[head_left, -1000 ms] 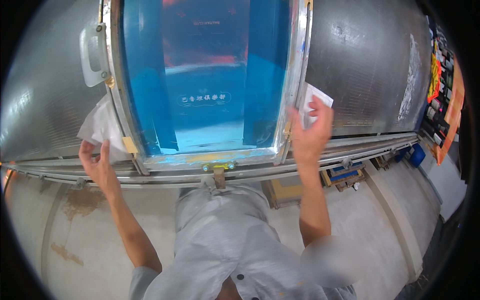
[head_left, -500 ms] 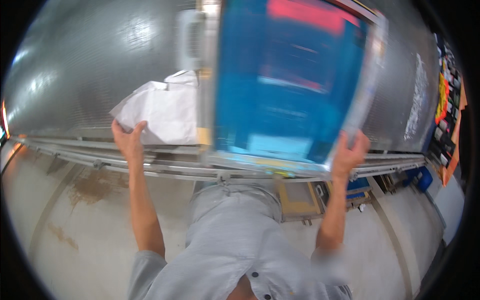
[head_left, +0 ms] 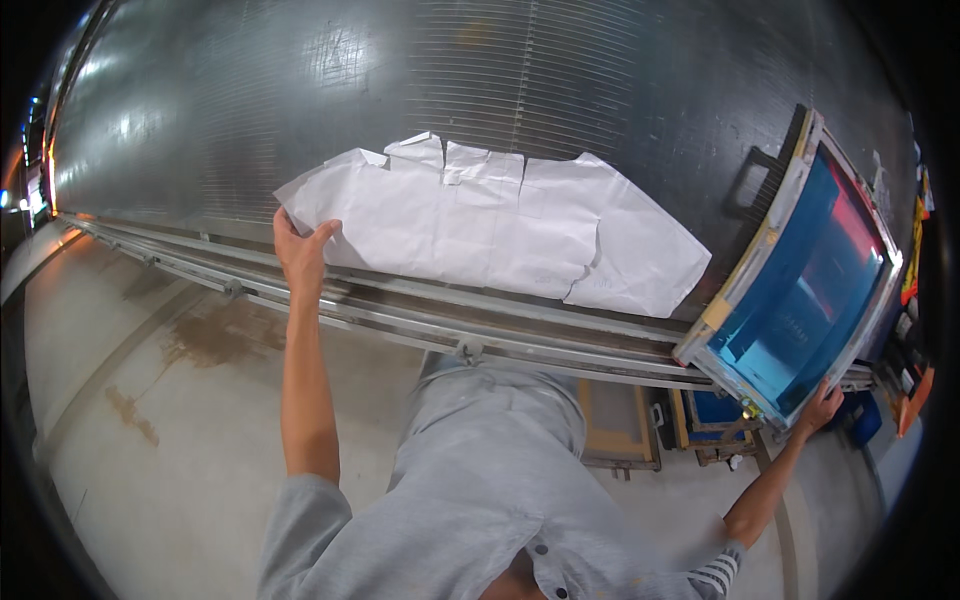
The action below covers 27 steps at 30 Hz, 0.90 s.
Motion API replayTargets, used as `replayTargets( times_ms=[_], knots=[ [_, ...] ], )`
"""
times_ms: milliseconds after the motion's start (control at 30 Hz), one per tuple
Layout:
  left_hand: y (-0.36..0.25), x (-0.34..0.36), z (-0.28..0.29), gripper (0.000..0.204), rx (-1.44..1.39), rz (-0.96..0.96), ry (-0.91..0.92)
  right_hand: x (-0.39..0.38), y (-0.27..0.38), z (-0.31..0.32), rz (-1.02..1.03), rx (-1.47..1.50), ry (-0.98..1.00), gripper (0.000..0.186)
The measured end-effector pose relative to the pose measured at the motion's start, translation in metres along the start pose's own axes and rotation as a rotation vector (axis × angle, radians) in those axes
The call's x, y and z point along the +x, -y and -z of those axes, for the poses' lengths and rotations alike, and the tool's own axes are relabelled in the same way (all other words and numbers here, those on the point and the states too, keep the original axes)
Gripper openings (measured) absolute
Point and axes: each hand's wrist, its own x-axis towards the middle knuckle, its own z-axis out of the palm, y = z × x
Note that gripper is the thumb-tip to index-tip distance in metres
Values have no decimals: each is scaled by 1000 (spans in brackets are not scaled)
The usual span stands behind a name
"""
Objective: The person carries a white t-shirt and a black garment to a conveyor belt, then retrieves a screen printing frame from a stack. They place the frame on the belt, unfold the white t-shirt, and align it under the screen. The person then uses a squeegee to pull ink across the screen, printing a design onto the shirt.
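Note:
A large sheet of white paper (head_left: pixel 470 225) with torn, folded edges lies on the dark grey tabletop along its near side. My left hand (head_left: pixel 303 248) holds its left end, the thumb on top near the lower edge and the fingertips partly hidden at the corner. Far to the right, my right hand (head_left: pixel 820 408) grips the near right corner of a screen-printing frame (head_left: pixel 735 285) with blue mesh and a reddish patch. The frame stands at a slant over the table's near edge, to the right of the paper and apart from it.
A metal rail (head_left: pixel 450 338) runs along the near table edge. Below it, several more framed screens (head_left: pixel 612 440) rest near the floor. A blue container (head_left: pixel 862 420) stands at the right, close to black items and an orange piece (head_left: pixel 915 400). Brown stains mark the floor at left.
The screen frame has moved right with my right hand, uncovering most of the white paper. My left hand stays at the paper's left end; the whole view has shifted somewhat.

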Motion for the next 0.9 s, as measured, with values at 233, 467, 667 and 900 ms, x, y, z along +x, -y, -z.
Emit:
replayTargets(
  times_ms=[233,467,667,900],
  knots=[
    [8,2,2,74,-58,-24,20,31,-26,-92,-339,-82,196,46],
    [14,10,7,72,-53,-17,29,34,0,-70,-377,-314,28,50],
    [20,10,18,59,-232,63,-17,-87,257,-19,-287,771,71,26],
    [26,21,24,57,-319,94,54,-210,491,11,-500,1258,864,30]
  ],
)
